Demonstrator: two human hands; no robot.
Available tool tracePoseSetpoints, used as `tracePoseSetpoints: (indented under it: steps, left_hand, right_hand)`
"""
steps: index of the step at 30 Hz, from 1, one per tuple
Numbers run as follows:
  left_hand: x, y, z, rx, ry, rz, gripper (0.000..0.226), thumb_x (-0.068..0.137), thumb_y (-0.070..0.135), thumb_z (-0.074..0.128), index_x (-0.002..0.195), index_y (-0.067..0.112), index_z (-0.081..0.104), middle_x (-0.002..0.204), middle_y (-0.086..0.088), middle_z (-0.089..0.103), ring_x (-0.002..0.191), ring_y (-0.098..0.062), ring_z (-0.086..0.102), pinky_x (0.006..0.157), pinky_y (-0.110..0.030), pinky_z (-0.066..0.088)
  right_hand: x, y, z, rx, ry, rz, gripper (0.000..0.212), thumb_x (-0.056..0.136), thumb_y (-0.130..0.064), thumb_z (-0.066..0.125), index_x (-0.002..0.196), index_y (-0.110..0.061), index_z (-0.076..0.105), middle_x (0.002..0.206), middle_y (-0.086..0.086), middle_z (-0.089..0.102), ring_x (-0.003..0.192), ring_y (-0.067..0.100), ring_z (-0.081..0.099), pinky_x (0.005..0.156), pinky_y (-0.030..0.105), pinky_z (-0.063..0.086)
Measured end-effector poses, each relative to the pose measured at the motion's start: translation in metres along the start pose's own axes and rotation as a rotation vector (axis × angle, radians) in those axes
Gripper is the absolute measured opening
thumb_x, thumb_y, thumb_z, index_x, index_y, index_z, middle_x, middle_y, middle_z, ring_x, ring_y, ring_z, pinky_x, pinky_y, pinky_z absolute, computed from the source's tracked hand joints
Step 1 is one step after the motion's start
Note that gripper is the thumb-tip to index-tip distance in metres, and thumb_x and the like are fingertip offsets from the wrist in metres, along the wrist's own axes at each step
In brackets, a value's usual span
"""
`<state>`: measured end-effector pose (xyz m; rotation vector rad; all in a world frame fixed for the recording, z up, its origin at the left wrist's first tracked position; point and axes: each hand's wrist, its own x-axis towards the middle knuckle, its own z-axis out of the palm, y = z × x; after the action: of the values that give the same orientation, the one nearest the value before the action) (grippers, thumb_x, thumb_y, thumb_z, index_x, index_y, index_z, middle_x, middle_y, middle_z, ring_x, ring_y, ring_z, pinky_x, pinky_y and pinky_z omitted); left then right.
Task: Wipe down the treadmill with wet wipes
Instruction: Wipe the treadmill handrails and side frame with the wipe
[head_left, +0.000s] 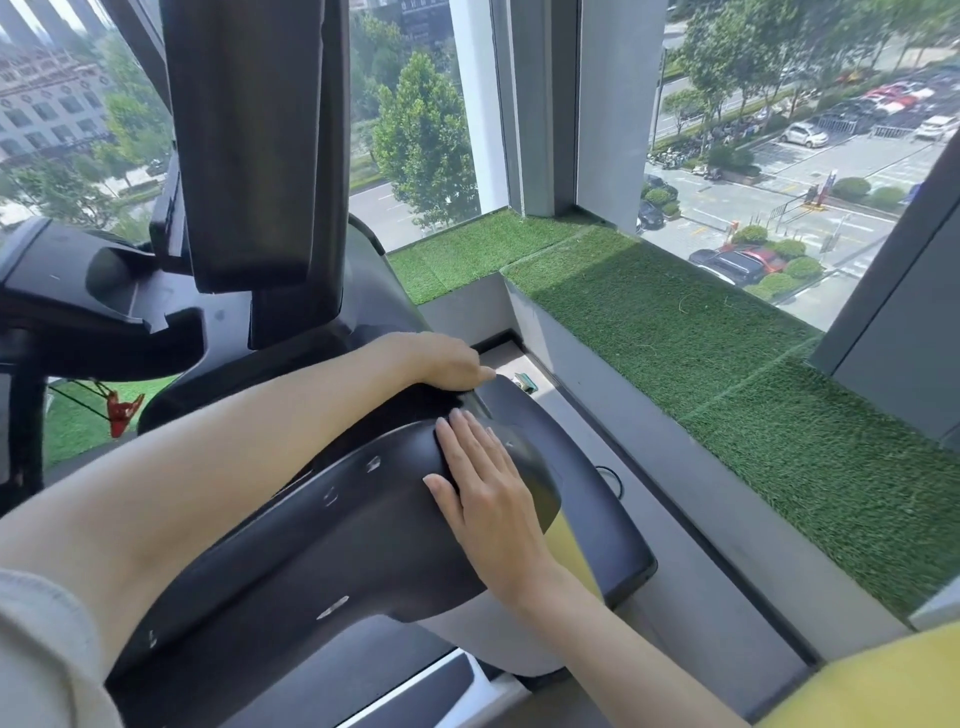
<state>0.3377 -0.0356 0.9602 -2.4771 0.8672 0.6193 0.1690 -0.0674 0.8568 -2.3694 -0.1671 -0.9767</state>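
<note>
1. Near, at 6 o'clock, the right hand (488, 493) lies flat on the black side rail (322, 519) of the treadmill (234, 364); its grip is apart, with fingers straight; I think it steadies the person while they lean over.
2. Just past it, toward 12 o'clock, the left hand (441, 364) reaches across and lies over the rail's top edge; its fingers bend over that edge; I cannot tell if this grip is clamped on a wet wipe, because no wipe shows; one may be tucked under the palm for rubbing.
3. At 9 o'clock, a round cup hole (111, 270) sits in the treadmill's top part; it is too dark to say what is inside.
4. Far off, at 2 o'clock, green fake grass (675, 338) covers the window ledge.
</note>
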Motion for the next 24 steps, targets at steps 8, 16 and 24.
tracePoseSetpoints:
  steps: [8,16,24]
  left_hand:
    - [-0.016,-0.037,0.003,0.047,0.318,-0.105,0.051,0.089,0.035,0.006,0.093,0.013,0.052,0.115,-0.012,0.059,0.104,-0.030,0.055,0.093,-0.043,0.045]
    - [-0.045,-0.050,0.023,0.149,0.442,-0.050,0.048,0.104,0.030,0.012,0.144,0.015,0.036,0.152,-0.003,0.033,0.140,-0.016,0.028,0.116,-0.032,0.008]
    - [-0.079,-0.068,0.043,-0.025,0.492,0.030,0.085,0.086,0.062,-0.012,0.151,0.021,0.024,0.158,0.005,0.019,0.146,-0.010,0.013,0.114,-0.021,-0.001]
  right_hand:
    - [0.000,0.002,0.001,-0.001,-0.016,0.000,0.052,0.104,-0.041,0.027,0.132,-0.007,0.054,0.136,0.012,0.054,0.129,0.024,0.048,0.105,0.041,0.042]
    - [-0.001,0.000,0.003,-0.006,0.023,0.005,0.052,0.104,-0.039,0.026,0.131,-0.006,0.055,0.135,0.012,0.055,0.128,0.025,0.050,0.104,0.042,0.043]
    - [-0.002,0.001,0.004,-0.014,-0.008,0.020,0.052,0.104,-0.039,0.024,0.132,-0.006,0.054,0.137,0.012,0.053,0.130,0.024,0.047,0.111,0.037,0.035]
